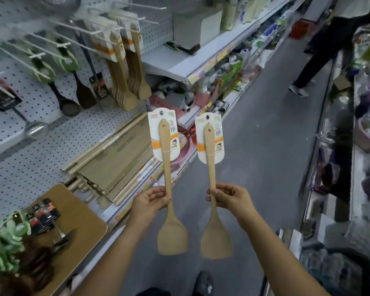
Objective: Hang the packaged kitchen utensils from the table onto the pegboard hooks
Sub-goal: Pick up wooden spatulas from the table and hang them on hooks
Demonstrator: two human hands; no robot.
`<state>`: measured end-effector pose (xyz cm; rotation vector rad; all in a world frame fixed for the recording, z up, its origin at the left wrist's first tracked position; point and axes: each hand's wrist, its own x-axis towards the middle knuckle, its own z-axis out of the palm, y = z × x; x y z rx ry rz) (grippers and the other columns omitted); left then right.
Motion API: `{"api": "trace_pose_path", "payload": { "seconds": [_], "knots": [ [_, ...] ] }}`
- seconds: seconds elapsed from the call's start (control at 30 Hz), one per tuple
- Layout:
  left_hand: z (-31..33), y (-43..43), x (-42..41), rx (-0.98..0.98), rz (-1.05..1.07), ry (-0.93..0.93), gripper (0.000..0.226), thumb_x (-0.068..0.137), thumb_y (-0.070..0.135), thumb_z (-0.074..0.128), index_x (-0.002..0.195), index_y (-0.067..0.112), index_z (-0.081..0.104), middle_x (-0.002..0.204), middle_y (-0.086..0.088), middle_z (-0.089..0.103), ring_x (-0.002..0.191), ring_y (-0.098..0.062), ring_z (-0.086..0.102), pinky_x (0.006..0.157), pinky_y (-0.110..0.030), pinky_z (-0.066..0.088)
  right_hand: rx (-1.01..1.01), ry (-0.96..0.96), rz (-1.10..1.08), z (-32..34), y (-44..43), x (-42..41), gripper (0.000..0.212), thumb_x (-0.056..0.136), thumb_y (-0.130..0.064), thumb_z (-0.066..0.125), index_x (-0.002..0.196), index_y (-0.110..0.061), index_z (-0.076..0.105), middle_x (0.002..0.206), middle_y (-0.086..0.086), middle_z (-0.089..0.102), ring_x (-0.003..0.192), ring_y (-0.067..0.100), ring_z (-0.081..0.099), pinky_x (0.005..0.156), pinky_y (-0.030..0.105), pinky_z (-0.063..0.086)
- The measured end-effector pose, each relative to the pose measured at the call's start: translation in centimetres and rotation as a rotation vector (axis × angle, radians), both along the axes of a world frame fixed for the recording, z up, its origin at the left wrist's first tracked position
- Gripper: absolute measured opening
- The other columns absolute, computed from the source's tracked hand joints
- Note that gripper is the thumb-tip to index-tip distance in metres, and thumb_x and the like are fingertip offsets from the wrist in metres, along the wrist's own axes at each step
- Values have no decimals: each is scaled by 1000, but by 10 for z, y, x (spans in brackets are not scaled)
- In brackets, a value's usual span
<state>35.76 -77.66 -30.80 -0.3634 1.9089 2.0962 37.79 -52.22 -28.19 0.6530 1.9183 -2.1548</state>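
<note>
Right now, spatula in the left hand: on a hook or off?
Off. The left hand holds the wooden spatula by its handle, card end up, blade down, apart from the pegboard hooks.

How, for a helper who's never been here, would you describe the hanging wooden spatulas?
Start at the white pegboard left of the aisle. Near its right edge hangs a thick bunch of wooden spatulas. Unlike the dark, green-carded utensils to their left, they are pale wood.
</note>
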Motion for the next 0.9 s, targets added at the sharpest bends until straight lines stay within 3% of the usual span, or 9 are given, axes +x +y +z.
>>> {"api": "trace_pose_path", "payload": {
  "seconds": [0.13,0.2,0.33,0.53,0.63,0.73,0.9],
  "knots": [
    [8,30,-37,-12,49,1,28,74,4,82,101,8,74,98,-18,74,96,-39,70,90,-50,56,9,3,60,1,30,-61,11,91,0,66,101,-1,71,93,16,77,86,32,75,76,35,63],
    [9,39,-58,-24,96,0,33,68,11,85,99,8,74,97,-16,74,94,-33,71,88,-46,57,11,3,111,-1,36,-93,12,92,0,66,103,1,71,94,16,77,87,32,75,75,35,63],
    [8,52,-106,-14,218,-2,26,76,-5,77,100,3,71,95,-17,75,82,-22,72,75,-30,60,28,24,202,-4,42,-162,14,93,2,64,105,5,70,94,18,77,85,32,76,70,29,61],
    [2,56,-183,14,332,5,22,80,-2,75,99,8,71,91,-8,77,84,-22,73,77,-34,57,84,83,329,3,45,-264,13,95,1,61,99,4,73,96,27,74,89,38,74,72,32,61],
    [9,63,-213,19,402,32,21,77,-5,76,94,7,71,86,-7,77,77,-17,72,64,-25,55,123,141,411,17,47,-310,20,97,0,58,89,-5,76,88,22,74,86,38,72,75,36,62],
    [10,65,-236,18,463,36,23,75,-8,76,93,6,71,86,-8,77,80,-20,71,64,-20,56,121,142,444,29,45,-352,18,98,1,57,92,0,74,81,18,75,75,27,74,65,30,61],
    [17,68,-271,4,545,51,25,74,-8,77,96,2,71,90,-14,76,85,-27,72,67,-23,58,106,170,517,37,39,-421,15,98,-2,58,98,3,72,90,26,74,84,39,72,75,47,60]
  ]
}}
